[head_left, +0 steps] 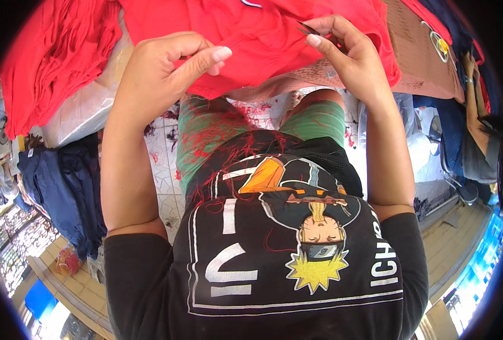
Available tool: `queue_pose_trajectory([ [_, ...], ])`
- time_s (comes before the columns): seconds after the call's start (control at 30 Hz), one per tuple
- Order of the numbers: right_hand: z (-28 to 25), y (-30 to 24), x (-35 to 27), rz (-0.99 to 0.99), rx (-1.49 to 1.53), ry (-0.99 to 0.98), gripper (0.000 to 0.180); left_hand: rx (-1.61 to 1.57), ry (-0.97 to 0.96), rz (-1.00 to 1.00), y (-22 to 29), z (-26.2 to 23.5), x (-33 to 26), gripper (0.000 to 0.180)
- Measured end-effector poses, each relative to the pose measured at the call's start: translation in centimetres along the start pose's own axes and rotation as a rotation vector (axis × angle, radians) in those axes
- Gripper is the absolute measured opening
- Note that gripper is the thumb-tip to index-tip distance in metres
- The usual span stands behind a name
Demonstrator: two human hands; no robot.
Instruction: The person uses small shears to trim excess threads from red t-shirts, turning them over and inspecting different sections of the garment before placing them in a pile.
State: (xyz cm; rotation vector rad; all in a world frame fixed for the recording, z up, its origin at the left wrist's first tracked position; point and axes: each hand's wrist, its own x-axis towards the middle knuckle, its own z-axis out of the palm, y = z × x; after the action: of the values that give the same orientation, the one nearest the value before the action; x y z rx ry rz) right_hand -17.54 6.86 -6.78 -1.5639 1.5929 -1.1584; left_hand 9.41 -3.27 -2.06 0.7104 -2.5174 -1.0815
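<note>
A red cloth garment (pixel 257 56) lies spread in front of me, sagging over the near edge of the table. Above its left part is my left hand (pixel 169 65), its fingers curled in and its thumb laid toward them; whatever may be pinched there is too small to make out. On the right, my right hand (pixel 350 54) holds small dark thread snips (pixel 307 28) between thumb and fingers. Their two pointed tips are slightly apart and point left, over the red cloth. The hands are apart from each other.
More red garments (pixel 64 62) are heaped at the left, over a plastic-wrapped bundle (pixel 84 116). Dark blue clothes (pixel 64 187) hang below. Red thread scraps (pixel 211 130) cover my lap. Brown cloth (pixel 424 56) covers the table's right side, where another person's arm (pixel 471 96) shows.
</note>
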Motion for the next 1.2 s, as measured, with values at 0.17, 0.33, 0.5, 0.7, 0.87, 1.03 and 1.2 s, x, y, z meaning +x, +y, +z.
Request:
queue_pose_trajectory([
  [0.17, 0.1, 0.7, -0.4, 0.077, 0.014, 0.008, 0.024, 0.359, -0.387, -0.674, -2.4, -0.7, -2.0, 0.048],
  [0.33, 1.2, 1.2, 0.3, 0.053, 0.071, -0.065, 0.024, 0.302, -0.136, -0.522, -9.9, 5.9, -6.8, 0.045],
  [0.5, 1.2, 1.3, 0.5, 0.030, 0.040, -0.066, 0.025, 0.610, -0.365, -0.768, -16.4, 6.5, -12.1, 0.038],
  [0.7, 0.0, 1.9, 1.2, 0.049, 0.078, 0.046, 0.026, 0.543, -0.575, -0.944, -13.0, 0.3, -14.4, 0.021],
  [0.87, -0.2, 1.4, 0.8, 0.041, -0.029, 0.070, 0.027, 0.117, -0.069, -0.443, -4.1, 3.0, -5.4, 0.025],
  [1.03, -1.0, 1.4, -0.4, 0.167, 0.040, 0.077, 0.026, 0.382, -0.248, -0.580, -7.8, 4.6, -5.8, 0.028],
  [1.2, -0.4, 1.8, -0.1, 0.116, -0.056, 0.045, 0.027, 0.185, -0.223, -0.703, -11.4, 7.7, -6.1, 0.037],
])
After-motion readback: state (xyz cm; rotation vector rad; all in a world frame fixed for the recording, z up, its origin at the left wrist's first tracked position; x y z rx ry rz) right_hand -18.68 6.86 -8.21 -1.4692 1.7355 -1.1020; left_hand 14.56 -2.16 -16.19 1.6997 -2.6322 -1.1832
